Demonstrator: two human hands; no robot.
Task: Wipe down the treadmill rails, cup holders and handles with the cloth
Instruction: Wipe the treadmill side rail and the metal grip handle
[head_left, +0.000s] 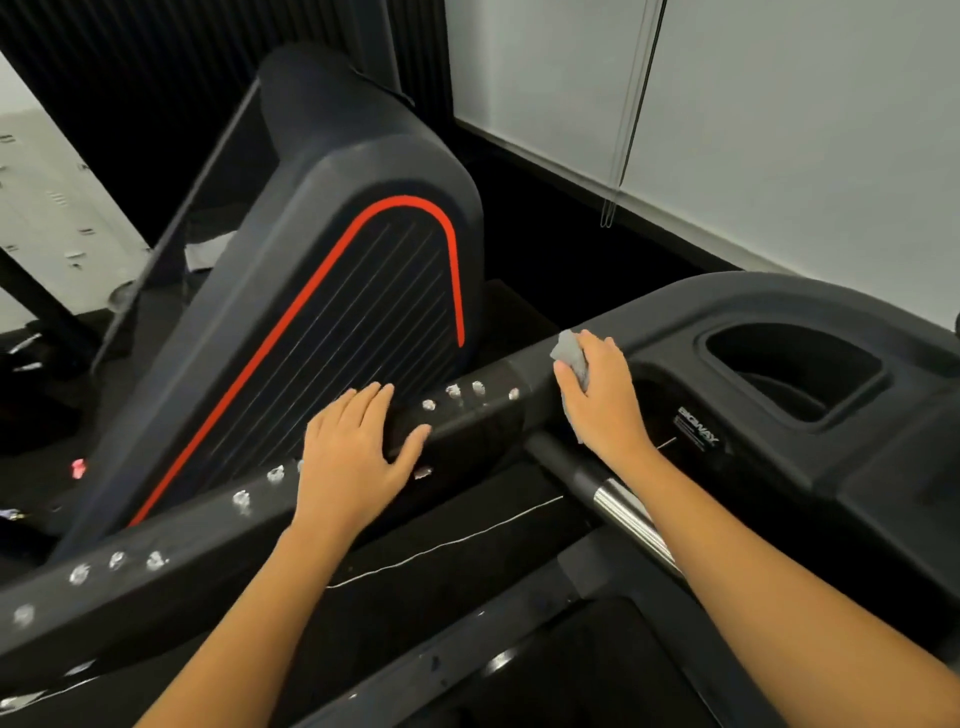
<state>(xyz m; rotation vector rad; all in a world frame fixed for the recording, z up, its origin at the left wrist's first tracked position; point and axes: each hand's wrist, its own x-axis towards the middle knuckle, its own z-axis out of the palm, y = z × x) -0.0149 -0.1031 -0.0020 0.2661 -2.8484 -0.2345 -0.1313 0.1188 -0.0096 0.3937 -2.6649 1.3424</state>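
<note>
Right hand is apparently curling round the bunched cloth, left hand is lying flat-fingered, empty, on the rail, risking smearing the spots.

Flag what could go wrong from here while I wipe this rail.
1. The left hand rests flat on the rail among the white blobs. It may smear them, or cover spots that the wipe then skips.
2. The cloth is bunched small in the right hand, so a single pass could leave blobs behind, especially those far down the rail.
</note>
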